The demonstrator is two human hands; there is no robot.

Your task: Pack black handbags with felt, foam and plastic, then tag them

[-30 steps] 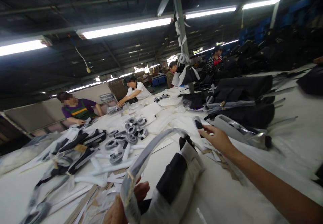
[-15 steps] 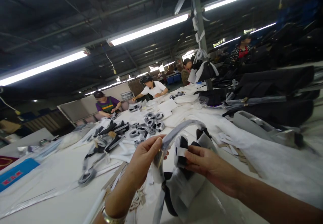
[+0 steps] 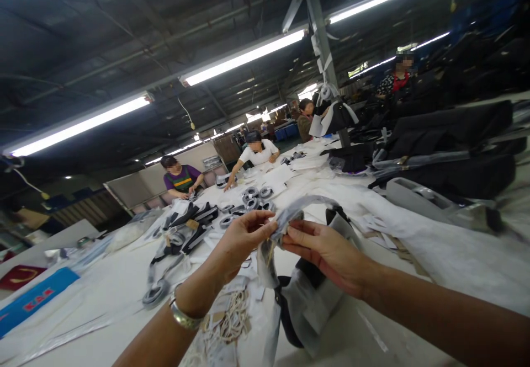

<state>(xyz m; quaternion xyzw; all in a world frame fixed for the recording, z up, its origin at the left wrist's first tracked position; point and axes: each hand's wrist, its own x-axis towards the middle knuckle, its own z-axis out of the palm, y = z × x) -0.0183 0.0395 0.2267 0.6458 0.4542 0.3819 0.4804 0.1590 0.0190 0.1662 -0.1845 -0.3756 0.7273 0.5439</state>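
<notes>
My left hand [image 3: 252, 234], with a metal bracelet at the wrist, pinches a grey plastic-wrapped strap [image 3: 290, 211] between thumb and fingers. Close beside it, my right hand [image 3: 318, 248] is closed on the same strap, its fingertips almost touching those of my left hand. The strap arches up and back to a black-and-grey piece [image 3: 310, 306] hanging below my hands, partly hidden by the right hand and forearm. What lies between the fingertips is too small to make out.
Rolled grey straps [image 3: 252, 193] and black strap pieces [image 3: 194, 218] lie beyond my left hand. Loose strings and tags [image 3: 232, 317] lie below it. A blue box [image 3: 39, 301] is at left, black bags [image 3: 447, 135] at right. Several people work behind the table.
My right hand has moved left and up to meet my left hand at the strap. The rolled black strap end with its white band no longer shows. The view has shifted slightly.
</notes>
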